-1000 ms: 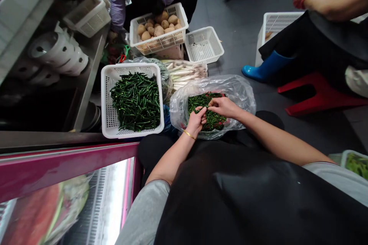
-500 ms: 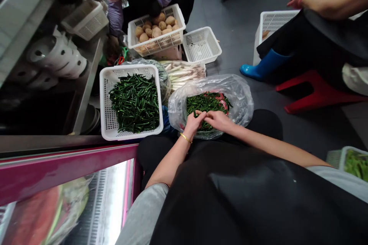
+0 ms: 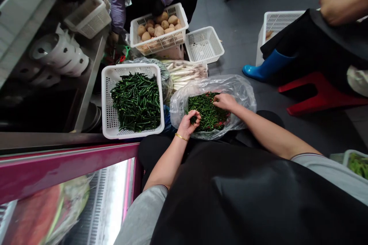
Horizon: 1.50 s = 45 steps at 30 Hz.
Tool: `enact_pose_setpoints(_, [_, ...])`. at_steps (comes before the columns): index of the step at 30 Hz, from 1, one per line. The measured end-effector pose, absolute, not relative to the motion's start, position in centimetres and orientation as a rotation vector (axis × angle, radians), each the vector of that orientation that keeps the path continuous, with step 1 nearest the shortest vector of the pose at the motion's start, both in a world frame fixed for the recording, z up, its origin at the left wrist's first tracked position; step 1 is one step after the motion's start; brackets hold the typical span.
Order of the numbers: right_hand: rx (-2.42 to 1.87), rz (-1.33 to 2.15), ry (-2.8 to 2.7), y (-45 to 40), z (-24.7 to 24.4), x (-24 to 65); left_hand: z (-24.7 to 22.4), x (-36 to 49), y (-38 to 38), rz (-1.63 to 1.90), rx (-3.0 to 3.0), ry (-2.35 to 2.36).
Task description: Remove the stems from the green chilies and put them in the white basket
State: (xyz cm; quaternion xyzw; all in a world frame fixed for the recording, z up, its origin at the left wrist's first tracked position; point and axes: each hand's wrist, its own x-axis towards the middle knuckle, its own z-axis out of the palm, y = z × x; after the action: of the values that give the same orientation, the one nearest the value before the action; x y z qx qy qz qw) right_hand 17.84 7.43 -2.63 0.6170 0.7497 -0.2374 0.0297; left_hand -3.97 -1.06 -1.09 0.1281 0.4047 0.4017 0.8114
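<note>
Where the bag (image 3: 243, 92) opens, greens (image 3: 207, 116) lie.

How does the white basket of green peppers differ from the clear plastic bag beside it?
The white basket has stiff, perforated walls; the clear plastic bag is soft and wrinkled. The right hand is over the bag, not over the basket. Both are open on top and hold green produce.

Pepper basket (image 3: 107, 101) at L, peppers (image 3: 137, 101) mostly twd its R edge. Bag (image 3: 244, 97) just R of it, veg (image 3: 208, 118) inside. L hand (image 3: 189, 121) over bag's near-L edge, R hand (image 3: 225, 102) over veg's far-R corner. Scallions (image 3: 186, 72) behind bag, potato basket (image 3: 162, 43) behind those.
</note>
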Motion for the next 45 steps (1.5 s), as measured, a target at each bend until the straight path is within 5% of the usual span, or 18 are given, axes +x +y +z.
enact_pose_setpoints(9, [1.783,-1.815,2.316,6.8,0.5,18.0,-1.9,-0.9,0.6,0.829,0.371,0.926])
enact_pose_setpoints(13, [2.193,-1.151,2.048,8.1,-1.8,19.2,-2.2,-1.3,0.6,0.805,0.331,0.916])
enact_pose_setpoints(16, [1.99,-0.725,1.942,7.7,-3.7,19.6,-1.8,-2.5,0.4,0.807,0.299,0.883])
enact_pose_setpoints(23, [1.354,-0.9,2.272,4.8,-3.1,20.9,-1.1,-4.0,0.1,0.855,0.303,0.702])
enact_pose_setpoints(30, [1.595,-0.488,2.407,6.7,-1.8,17.4,-1.3,-4.0,-0.3,0.833,0.358,0.765])
enact_pose_setpoints(39, [1.302,-0.736,2.329,7.8,-2.4,20.7,-1.2,-4.2,-0.5,0.856,0.375,0.707])
enact_pose_setpoints(45, [1.89,-0.59,2.268,7.8,-1.4,24.5,-1.5,-3.9,-0.1,0.812,0.402,0.741])
